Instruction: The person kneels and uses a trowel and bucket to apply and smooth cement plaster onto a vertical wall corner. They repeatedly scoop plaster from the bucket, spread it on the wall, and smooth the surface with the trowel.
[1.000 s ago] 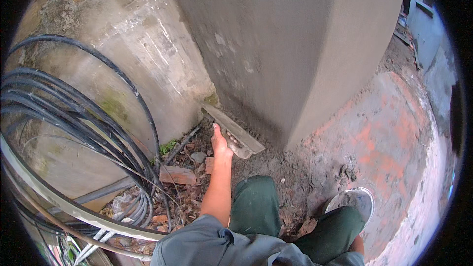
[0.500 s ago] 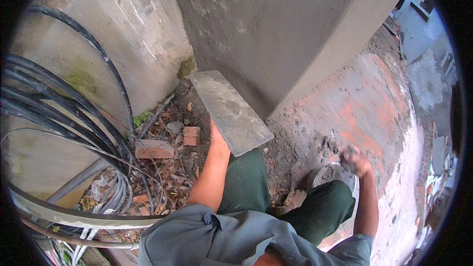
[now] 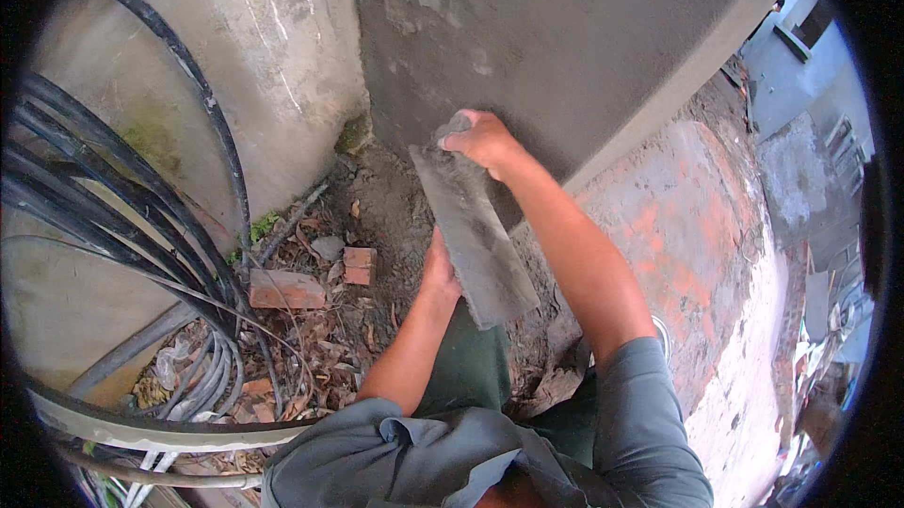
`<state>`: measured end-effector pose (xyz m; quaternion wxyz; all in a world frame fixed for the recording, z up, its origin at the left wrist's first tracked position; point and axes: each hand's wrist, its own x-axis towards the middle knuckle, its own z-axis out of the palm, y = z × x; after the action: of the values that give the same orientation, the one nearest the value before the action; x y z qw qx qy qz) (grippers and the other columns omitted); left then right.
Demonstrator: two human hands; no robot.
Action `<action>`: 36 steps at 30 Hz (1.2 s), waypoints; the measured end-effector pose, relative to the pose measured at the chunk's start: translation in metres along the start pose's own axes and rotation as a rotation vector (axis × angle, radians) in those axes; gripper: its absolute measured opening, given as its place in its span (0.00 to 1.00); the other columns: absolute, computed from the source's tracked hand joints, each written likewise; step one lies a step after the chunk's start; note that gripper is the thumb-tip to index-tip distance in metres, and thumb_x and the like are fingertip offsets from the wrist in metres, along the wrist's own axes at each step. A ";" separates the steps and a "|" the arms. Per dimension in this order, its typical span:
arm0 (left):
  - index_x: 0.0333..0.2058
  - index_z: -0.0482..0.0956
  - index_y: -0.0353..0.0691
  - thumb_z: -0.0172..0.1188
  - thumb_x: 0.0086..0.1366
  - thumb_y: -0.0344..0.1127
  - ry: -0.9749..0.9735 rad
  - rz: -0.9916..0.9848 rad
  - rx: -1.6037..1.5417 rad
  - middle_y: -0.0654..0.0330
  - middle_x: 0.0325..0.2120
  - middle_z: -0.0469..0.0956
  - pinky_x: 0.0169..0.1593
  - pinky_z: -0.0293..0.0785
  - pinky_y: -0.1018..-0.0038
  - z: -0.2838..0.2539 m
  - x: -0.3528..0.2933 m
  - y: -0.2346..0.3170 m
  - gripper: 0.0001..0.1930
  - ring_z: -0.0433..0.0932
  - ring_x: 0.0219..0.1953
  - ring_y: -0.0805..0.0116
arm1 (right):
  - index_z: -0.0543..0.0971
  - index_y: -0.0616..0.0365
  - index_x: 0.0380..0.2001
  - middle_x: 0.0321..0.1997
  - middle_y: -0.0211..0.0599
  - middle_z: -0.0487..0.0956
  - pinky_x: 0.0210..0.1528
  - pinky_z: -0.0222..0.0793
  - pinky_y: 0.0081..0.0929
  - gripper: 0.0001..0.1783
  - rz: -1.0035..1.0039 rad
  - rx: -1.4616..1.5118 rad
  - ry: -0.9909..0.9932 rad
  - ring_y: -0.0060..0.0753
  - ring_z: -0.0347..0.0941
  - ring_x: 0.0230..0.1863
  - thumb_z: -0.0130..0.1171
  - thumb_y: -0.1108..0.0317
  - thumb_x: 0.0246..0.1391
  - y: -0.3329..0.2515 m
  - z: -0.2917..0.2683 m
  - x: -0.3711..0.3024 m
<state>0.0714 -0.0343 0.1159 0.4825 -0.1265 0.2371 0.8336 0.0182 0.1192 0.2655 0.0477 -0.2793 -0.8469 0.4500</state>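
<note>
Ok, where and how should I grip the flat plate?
Probably take the flat plate from below, at its left long edge, where the left hand reaches under: this leaves its broad upper face free. The right hand is at its far end.

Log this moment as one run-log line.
left hand: holds trowel; right hand: grips grey lump near trowel's far end; ahead: grey wall; left side: black cables

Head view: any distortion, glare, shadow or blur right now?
Head view: black fisheye rim at the corners; head view, lower right: pale strip nearly washed out; head view, top: plastered wall, broad face darker than side; head view, middle: right hand and flat board fairly sharp.
</note>
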 end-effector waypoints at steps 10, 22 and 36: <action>0.57 0.69 0.44 0.48 0.69 0.56 -0.219 0.040 -0.156 0.57 0.50 0.75 0.57 0.71 0.59 0.015 0.040 0.039 0.27 0.74 0.52 0.59 | 0.74 0.54 0.56 0.60 0.50 0.72 0.62 0.64 0.40 0.28 -0.501 -0.278 0.174 0.47 0.68 0.62 0.61 0.54 0.55 -0.036 -0.007 -0.023; 0.43 0.72 0.43 0.46 0.70 0.58 -0.200 0.360 -0.026 0.60 0.30 0.75 0.35 0.75 0.62 0.067 0.154 0.203 0.23 0.75 0.32 0.62 | 0.75 0.57 0.54 0.55 0.46 0.74 0.52 0.73 0.37 0.23 -0.039 -0.182 -0.049 0.40 0.72 0.54 0.62 0.62 0.57 0.086 -0.114 -0.200; 0.37 0.70 0.41 0.51 0.70 0.48 0.049 0.528 0.190 0.61 0.20 0.68 0.22 0.68 0.65 0.174 0.155 0.226 0.15 0.67 0.19 0.65 | 0.76 0.56 0.53 0.53 0.46 0.77 0.48 0.73 0.36 0.24 0.130 -0.103 -0.066 0.41 0.73 0.53 0.64 0.59 0.55 0.137 -0.145 -0.279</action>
<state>-0.1987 0.0762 0.2583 0.2526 -0.0346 0.3507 0.9011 0.3599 0.1423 0.2909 -0.0239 -0.3209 -0.8500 0.4172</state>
